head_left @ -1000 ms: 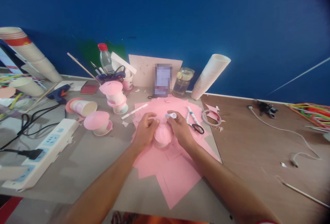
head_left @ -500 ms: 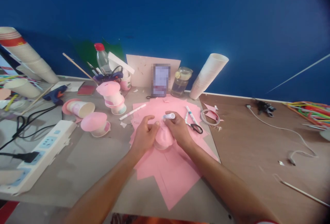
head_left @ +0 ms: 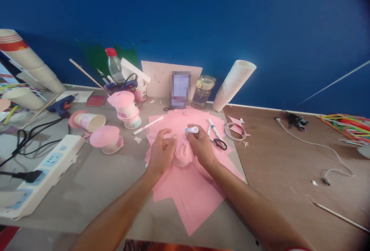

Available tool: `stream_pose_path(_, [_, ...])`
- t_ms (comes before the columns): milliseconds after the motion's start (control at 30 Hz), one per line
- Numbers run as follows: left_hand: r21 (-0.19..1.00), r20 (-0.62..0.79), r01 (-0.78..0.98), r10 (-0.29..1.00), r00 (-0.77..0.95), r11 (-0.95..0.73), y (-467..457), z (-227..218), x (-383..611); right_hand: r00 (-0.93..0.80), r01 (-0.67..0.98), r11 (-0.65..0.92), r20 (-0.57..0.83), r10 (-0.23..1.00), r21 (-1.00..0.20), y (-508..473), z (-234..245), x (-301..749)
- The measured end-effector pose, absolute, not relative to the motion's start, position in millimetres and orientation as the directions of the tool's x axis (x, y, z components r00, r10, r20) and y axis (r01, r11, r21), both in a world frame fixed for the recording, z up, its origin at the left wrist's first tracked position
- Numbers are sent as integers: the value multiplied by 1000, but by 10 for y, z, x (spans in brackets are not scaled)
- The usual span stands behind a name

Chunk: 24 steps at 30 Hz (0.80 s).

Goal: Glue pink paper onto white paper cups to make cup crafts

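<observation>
My right hand point(head_left: 200, 147) is closed round a white marker pen point(head_left: 191, 130), whose blunt end points toward me at the right. Just below it stands a small pink paper-covered cup point(head_left: 184, 154); its pale rim shows at the bottom and a raised flap of paper on top. At the cup's left side is my left hand point(head_left: 162, 149), thumb and fingers apart with nothing between them. Whether its thumb touches the pink paper I cannot tell. Under both hands lies a spread of pink paper sheets point(head_left: 190, 208).
Scissors point(head_left: 220, 144), a marker point(head_left: 214, 128) and a tape roll point(head_left: 235, 131) lie right of the cup. Pink-topped cups point(head_left: 105, 137) and a power strip point(head_left: 54, 166) are at left. A phone point(head_left: 180, 90), a jar point(head_left: 203, 91) and stacked cups point(head_left: 235, 83) stand behind.
My left hand has drawn slightly left, its thumb away from the cup top. My right hand with the marker pen has shifted slightly right, and the paper flap shows more.
</observation>
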<state>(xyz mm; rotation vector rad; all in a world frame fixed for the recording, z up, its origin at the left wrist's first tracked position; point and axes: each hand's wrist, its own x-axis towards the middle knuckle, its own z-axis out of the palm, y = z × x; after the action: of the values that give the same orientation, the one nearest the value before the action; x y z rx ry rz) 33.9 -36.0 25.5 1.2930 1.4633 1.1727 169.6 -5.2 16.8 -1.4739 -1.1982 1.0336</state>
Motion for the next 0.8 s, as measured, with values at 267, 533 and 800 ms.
stream_pose_path(267, [994, -6, 106, 987, -163, 23, -320, 177, 376, 253, 159, -6, 34, 967, -987, -23, 116, 1720])
stream_pose_path(533, [992, -50, 107, 988, -145, 66, -367, 171, 413, 300, 86, -11, 15, 954, -996, -10, 29, 1696])
stream_pose_path(800, [998, -56, 4, 984, -167, 57, -370, 161, 453, 306, 102, -21, 11, 952, -995, -13, 27, 1683])
